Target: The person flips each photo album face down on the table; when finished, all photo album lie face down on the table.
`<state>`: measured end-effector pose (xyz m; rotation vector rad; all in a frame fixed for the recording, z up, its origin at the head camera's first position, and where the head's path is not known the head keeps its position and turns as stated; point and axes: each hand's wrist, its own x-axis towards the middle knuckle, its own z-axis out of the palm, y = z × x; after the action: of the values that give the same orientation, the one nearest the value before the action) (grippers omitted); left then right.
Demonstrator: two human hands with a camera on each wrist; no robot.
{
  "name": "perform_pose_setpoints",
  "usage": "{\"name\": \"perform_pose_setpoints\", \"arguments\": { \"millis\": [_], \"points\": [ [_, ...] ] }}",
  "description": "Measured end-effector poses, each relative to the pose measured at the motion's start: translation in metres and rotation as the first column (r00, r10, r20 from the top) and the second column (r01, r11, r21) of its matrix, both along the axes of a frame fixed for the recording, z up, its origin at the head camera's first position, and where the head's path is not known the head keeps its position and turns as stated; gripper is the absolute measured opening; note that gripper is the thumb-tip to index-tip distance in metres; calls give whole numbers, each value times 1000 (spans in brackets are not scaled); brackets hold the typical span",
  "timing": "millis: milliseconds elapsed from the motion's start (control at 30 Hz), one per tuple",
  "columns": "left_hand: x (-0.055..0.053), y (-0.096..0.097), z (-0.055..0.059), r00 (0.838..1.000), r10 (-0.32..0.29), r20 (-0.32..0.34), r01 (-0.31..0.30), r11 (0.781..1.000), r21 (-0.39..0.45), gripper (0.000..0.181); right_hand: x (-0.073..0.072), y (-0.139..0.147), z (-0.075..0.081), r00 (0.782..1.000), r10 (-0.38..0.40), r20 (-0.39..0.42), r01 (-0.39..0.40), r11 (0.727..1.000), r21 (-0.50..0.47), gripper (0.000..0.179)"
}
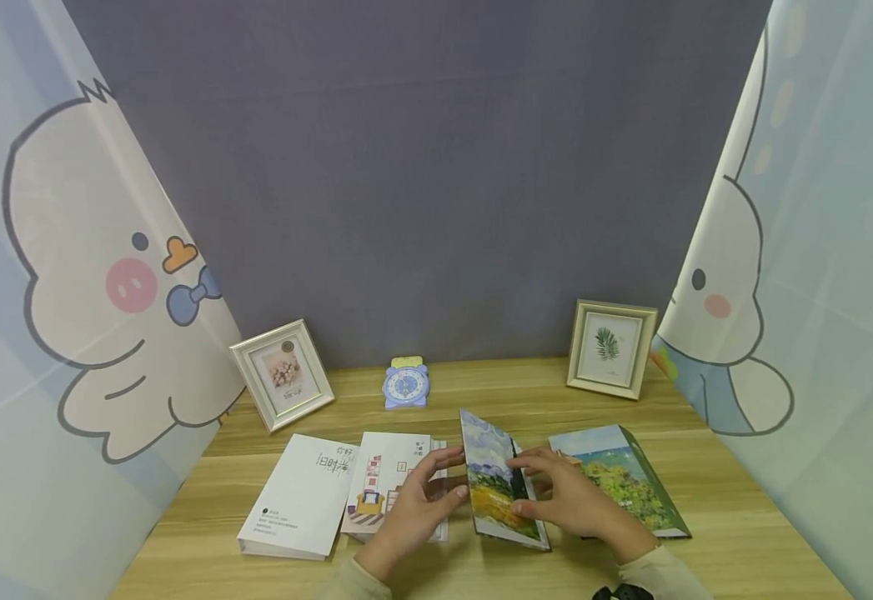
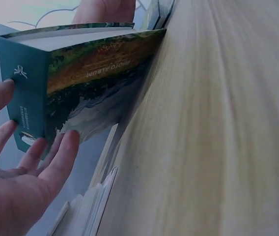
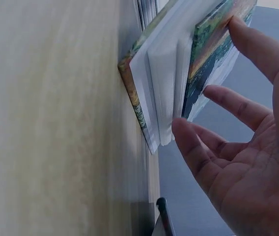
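A photo album (image 1: 496,479) with a painted landscape cover stands tilted in front of me, one cover edge down on the table. Its dark green spine (image 2: 26,93) is raised toward my left hand (image 1: 417,508). That hand holds the album there, thumb on the spine and fingers (image 2: 70,142) reaching to the underside cover. My right hand (image 1: 567,492) rests its thumb and forefinger on the upper cover, with another fingertip (image 3: 179,124) at the white page edges (image 3: 169,78). The covers are slightly parted in the right wrist view.
White albums (image 1: 301,496) (image 1: 376,475) lie to the left, and a green landscape album (image 1: 631,479) lies to the right. Behind stand two picture frames (image 1: 283,375) (image 1: 611,350) and a blue toy clock (image 1: 406,386). Grey and cartoon-print curtains (image 1: 406,183) surround the wooden table (image 1: 211,517).
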<state>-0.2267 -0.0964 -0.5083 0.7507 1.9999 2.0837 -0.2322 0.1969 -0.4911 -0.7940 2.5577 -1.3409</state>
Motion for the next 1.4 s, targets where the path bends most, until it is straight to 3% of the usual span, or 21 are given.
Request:
{"name": "perform_pose_setpoints", "arguments": {
  "millis": [233, 700, 1100, 1233, 1400],
  "points": [
    [0, 2, -1, 994, -105, 34, 100, 988, 118, 60, 3, -1, 3, 999, 23, 32, -21, 999, -40, 57],
    [2, 2, 2, 991, -127, -38, 131, 982, 133, 58, 4, -5, 0, 998, 55, 7, -54, 994, -99, 62],
    [5, 3, 4, 987, -157, -43, 162, 975, 150, 65, 3, -8, -2, 998, 65, -2, -65, 986, -156, 71],
    [5, 4, 5, 982, -186, -45, 191, 966, 174, 66, 4, -10, -3, 998, 56, -13, -58, 984, -170, 75],
    [5, 5, 3, 968, -224, -114, 244, 947, 211, 66, 4, -11, -3, 998, 51, -29, -56, 979, -197, 76]
  ]
}}
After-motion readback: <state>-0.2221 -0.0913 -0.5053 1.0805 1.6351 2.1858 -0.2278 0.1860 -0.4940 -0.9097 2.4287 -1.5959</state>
